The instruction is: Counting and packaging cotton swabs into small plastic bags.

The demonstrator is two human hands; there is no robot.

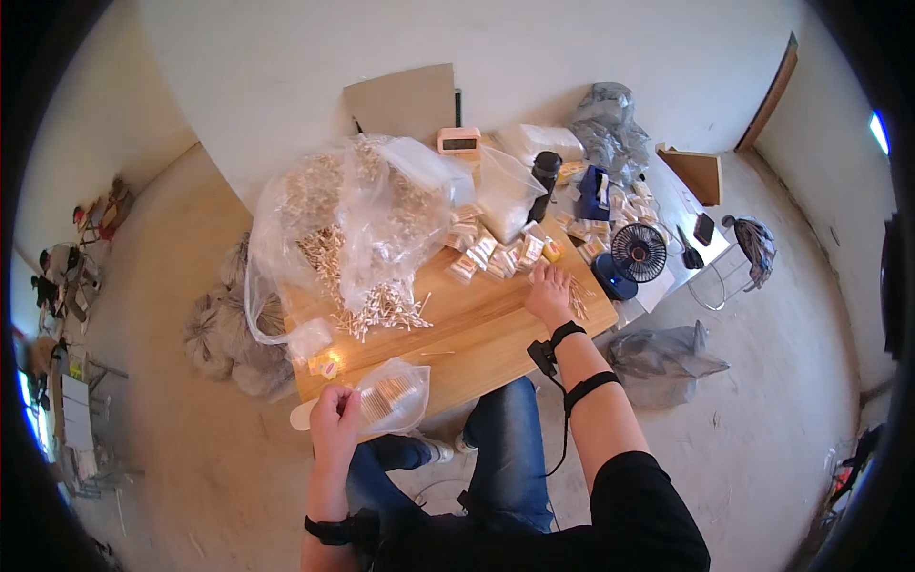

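Note:
Near the front left of the wooden table, my left hand (335,419) is closed on the edge of a clear plastic bag (412,400). Thin sticks that look like cotton swabs (386,393) show inside this bag. My right hand (550,297) rests on the right part of the tabletop, fingers stretched out and apart. Beside it lie a few loose cotton swabs (579,300). Just beyond its fingertips are several small packs of swabs (486,250) and a yellow-and-white item (552,250).
A big clear bag (367,205) spills a heap of cotton swabs (376,310) on the table's left (467,334). A black bottle (544,181), small fan (639,253) and blue item (593,194) stand at the right. Grey bags (658,362) lie on the floor.

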